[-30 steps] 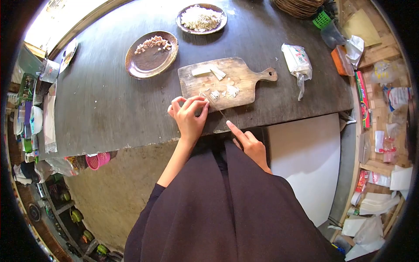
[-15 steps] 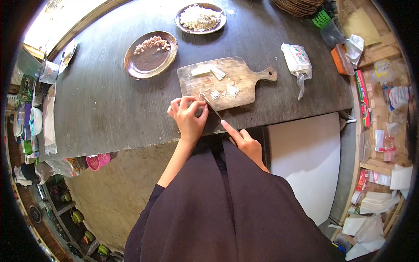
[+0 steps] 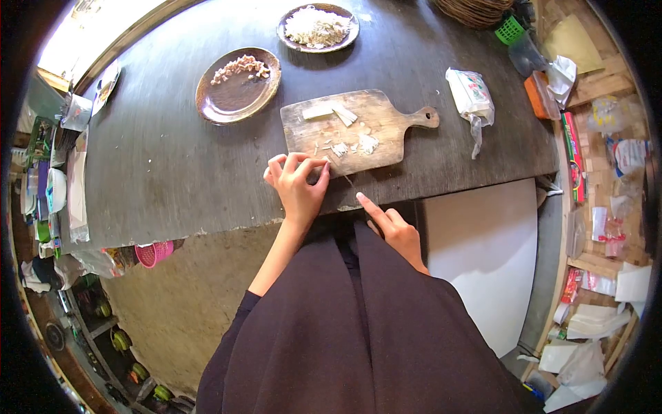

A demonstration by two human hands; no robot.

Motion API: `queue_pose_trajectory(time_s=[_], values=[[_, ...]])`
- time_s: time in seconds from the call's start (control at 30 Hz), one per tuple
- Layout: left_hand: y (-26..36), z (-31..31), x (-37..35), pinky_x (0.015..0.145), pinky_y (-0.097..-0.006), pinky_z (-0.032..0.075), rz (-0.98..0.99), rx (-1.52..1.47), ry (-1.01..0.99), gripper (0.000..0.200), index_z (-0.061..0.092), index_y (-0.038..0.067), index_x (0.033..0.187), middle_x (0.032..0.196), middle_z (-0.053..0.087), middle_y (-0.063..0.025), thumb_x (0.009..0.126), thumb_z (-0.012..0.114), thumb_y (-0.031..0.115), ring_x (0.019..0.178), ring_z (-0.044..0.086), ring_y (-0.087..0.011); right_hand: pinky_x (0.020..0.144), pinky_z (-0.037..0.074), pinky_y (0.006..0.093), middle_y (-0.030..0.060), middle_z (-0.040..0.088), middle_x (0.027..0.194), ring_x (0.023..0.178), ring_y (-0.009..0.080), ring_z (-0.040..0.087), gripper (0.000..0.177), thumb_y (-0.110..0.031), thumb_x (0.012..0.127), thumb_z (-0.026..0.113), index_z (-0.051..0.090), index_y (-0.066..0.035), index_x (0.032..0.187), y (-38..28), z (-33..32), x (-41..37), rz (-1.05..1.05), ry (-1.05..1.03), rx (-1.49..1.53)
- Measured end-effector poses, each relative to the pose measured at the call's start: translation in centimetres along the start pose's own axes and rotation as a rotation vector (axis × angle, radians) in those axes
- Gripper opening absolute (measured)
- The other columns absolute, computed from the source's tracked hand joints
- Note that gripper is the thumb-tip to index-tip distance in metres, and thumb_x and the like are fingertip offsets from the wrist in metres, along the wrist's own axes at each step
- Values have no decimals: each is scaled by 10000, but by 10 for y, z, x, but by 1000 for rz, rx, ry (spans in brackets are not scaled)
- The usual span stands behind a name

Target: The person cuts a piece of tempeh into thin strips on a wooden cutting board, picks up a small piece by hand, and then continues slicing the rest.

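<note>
My left hand (image 3: 298,181) is at the lower left corner of the wooden cutting board (image 3: 383,114), its fingertips pinched on a small pale piece that is mostly hidden. My right hand (image 3: 393,226) is closed on a knife, index finger stretched along it; the thin blade (image 3: 349,181) points up and left, just off the board's near edge. On the board are pale sticks (image 3: 343,112), a pale block (image 3: 318,112) and small chopped bits (image 3: 368,143).
Beyond the board stand a brown plate with pinkish pieces (image 3: 234,103) and a plate heaped with pale shreds (image 3: 316,47). A white plastic packet (image 3: 471,94) lies to the right of the board's handle. A pink basket (image 3: 154,254) hangs below the table edge.
My right hand and the knife have moved slightly right and toward me, and the blade has come away from my left fingertips. My left hand has barely moved.
</note>
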State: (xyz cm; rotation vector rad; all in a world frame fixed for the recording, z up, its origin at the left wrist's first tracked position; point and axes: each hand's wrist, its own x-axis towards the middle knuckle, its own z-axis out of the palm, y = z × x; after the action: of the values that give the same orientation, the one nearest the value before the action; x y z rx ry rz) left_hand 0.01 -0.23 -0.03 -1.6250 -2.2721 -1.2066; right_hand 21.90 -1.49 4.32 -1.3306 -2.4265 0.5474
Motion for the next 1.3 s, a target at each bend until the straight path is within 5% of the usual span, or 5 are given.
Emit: queue_pose_trajectory(time_s=[1.3], values=[[0, -1, 0, 983, -439, 322, -37, -17, -8, 114, 761, 178, 804, 939, 694, 67, 735, 851, 188, 1099, 513, -254, 558, 590, 402, 55, 524, 784, 584, 282, 655, 637, -238, 943, 674, 472, -438, 1513, 0, 2, 5, -17, -65, 18]])
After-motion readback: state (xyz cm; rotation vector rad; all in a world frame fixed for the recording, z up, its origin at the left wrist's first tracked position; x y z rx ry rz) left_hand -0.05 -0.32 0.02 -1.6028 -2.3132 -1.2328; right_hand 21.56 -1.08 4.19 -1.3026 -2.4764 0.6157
